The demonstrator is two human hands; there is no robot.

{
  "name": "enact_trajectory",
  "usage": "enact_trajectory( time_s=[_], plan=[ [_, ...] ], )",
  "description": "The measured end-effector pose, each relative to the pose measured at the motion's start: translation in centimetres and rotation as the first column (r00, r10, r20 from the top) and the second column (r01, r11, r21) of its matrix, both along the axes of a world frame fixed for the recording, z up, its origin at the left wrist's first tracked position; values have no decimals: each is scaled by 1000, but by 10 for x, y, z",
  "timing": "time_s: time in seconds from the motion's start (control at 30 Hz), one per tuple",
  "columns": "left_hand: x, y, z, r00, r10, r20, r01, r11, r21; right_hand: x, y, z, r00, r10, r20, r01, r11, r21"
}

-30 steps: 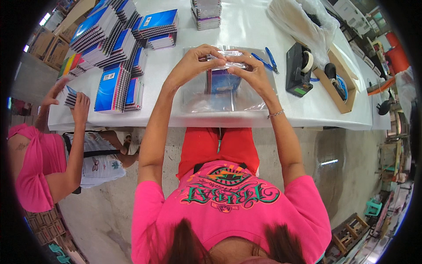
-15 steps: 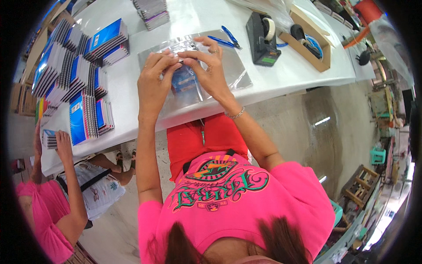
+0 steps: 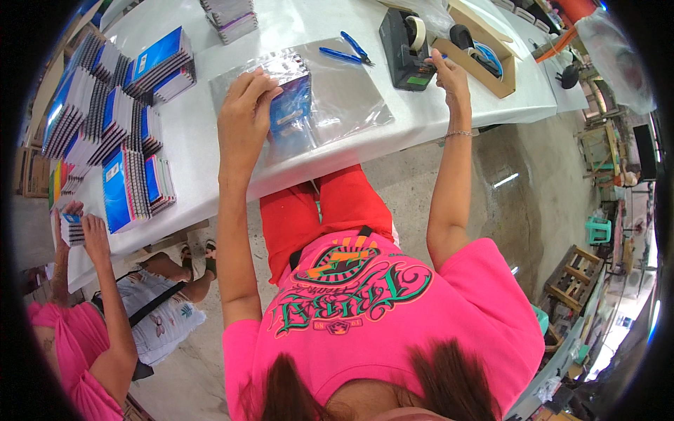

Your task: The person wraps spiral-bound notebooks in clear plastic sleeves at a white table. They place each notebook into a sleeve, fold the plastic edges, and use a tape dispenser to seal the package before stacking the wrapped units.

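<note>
Packing small blue books at a white table [image 3: 210,140] in a cluttered workroom with a bare concrete floor [image 3: 449,182].

The table runs across the top of the view, with stacks of blue notebooks [image 3: 119,133] at 10 o'clock, a black tape dispenser [image 3: 407,49] at 1 o'clock, and blue pens [image 3: 347,52] just left of it. The left hand [image 3: 242,116] has its grip clamped on a bagged blue booklet [image 3: 289,105] near 12 o'clock, which rests on a stack of clear plastic sleeves [image 3: 351,98] on the table; its long axis runs roughly from 12 toward 6, top end pointing away from the person. The right hand [image 3: 449,74] touches the tape dispenser's near edge, fingers curled together; whether it pinches tape cannot be told. Another person's hands [image 3: 77,228] hold a small stack at 9 o'clock.
</note>
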State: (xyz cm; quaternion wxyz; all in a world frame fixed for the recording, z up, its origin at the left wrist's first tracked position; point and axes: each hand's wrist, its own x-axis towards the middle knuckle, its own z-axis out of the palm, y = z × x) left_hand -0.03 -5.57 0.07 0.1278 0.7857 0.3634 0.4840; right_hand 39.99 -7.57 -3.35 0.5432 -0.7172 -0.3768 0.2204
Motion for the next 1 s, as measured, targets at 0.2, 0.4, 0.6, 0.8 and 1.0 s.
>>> enact_trajectory(
  time_s=[0.2,0.4,0.6,0.8,1.0],
  plan=[
    [-2,0,4,999,-17,-27,17,999,28,1,8,5,999,8,41,-7,999,-33],
    [-1,0,3,1000,-10,-30,10,1000,-1,-13,6,9,1000,10,-20,-10,1000,30],
    [1,-2,5,998,38,-59,-37,999,10,-35,-25,-4,970,-38,-242,69,990,122],
    [6,1,4,992,63,-107,-49,991,122,-44,-46,-34,958,-12,-285,54,989,141],
    [6,1,-4,990,96,-103,-77,982,171,-67,-62,-24,997,-73,17,74,997,-12]
  ],
)
